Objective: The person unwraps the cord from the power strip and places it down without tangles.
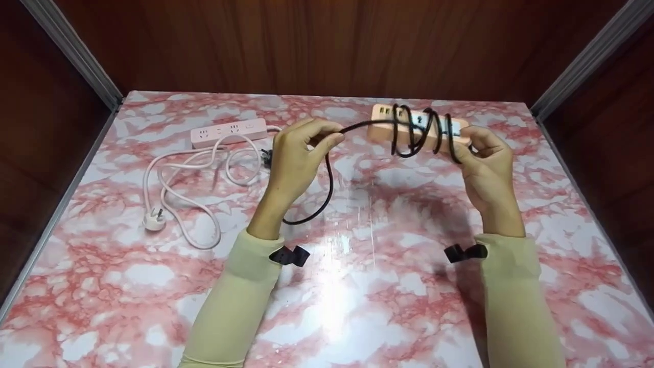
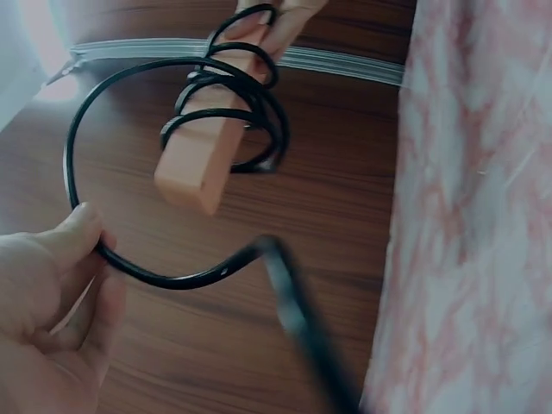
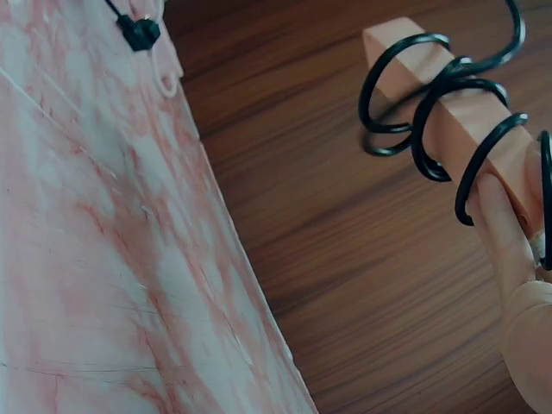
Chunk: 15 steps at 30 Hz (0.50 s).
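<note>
My right hand grips one end of an orange power strip, held up over the table. Several loose turns of its black cord circle the strip. Between thumb and fingertips, my left hand pinches a stretch of that cord to the left of the strip. From there the cord hangs in a curve below the hand. In the left wrist view the left hand holds the cord beside a wide loop. A black plug shows in the right wrist view, at the top left.
A pink power strip lies at the back left of the marbled table. Its pale cord spreads in loops, ending in a white plug. Brown wood-grain panels stand behind and at both sides.
</note>
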Each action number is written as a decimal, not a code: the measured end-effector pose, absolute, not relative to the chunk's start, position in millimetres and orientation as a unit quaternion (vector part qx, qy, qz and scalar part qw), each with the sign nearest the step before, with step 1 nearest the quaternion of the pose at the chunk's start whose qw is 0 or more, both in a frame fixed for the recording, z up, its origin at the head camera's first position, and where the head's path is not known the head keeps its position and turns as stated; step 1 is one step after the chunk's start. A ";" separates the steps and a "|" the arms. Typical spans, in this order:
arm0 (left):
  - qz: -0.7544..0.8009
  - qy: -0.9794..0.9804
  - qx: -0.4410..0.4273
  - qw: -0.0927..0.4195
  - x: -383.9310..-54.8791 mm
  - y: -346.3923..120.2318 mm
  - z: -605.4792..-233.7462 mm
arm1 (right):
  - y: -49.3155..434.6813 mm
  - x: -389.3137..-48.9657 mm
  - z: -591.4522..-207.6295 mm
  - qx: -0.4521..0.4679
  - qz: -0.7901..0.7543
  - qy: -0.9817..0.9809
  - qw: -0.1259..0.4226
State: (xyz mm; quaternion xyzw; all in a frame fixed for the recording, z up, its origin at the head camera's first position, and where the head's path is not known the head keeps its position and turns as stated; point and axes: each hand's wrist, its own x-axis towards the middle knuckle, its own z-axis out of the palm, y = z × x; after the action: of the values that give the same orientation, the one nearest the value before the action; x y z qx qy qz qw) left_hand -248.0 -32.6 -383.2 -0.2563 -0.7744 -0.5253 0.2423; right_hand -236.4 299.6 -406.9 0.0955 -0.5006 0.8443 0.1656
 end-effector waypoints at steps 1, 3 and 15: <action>-0.517 -0.775 -0.270 0.245 -246.7 -34.2 -381.2 | 299.1 -236.4 -406.1 0.093 0.846 -0.497 0.170; -0.499 -0.774 -0.299 0.248 -244.0 -38.2 -377.6 | 298.0 -236.2 -404.3 0.088 0.847 -0.494 0.176; -0.418 -0.780 -0.436 0.162 -230.9 -58.5 -367.0 | 295.7 -230.3 -394.8 0.085 0.867 -0.453 0.191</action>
State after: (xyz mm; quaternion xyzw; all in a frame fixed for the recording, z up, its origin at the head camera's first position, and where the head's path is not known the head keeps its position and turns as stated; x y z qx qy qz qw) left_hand -230.9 -58.5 -367.0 -0.4355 -0.7803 -0.4185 0.1624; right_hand -230.3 295.7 -394.8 0.0852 -0.4529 0.8667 0.1910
